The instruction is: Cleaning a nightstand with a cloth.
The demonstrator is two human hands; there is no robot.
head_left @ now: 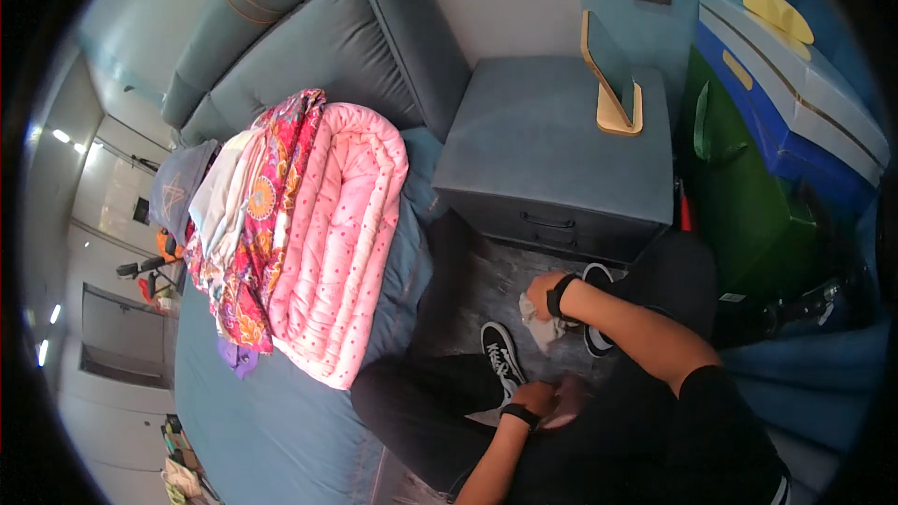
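Low between my bent knees, my right hand is closed on a crumpled beige-grey cloth that hangs down toward the floor. Closer to my body, my left hand is closed at the edge of a dull pink cloth, which is smeared by motion. Each wrist wears a black band. My black-and-white sneakers are on the floor, the left sneaker in plain sight and the right sneaker partly behind my right forearm.
On my left is a bed with a blue sheet, a folded pink quilt and a patterned red blanket. A grey nightstand ahead bears a framed stand. Green and blue boxes are stacked on the right.
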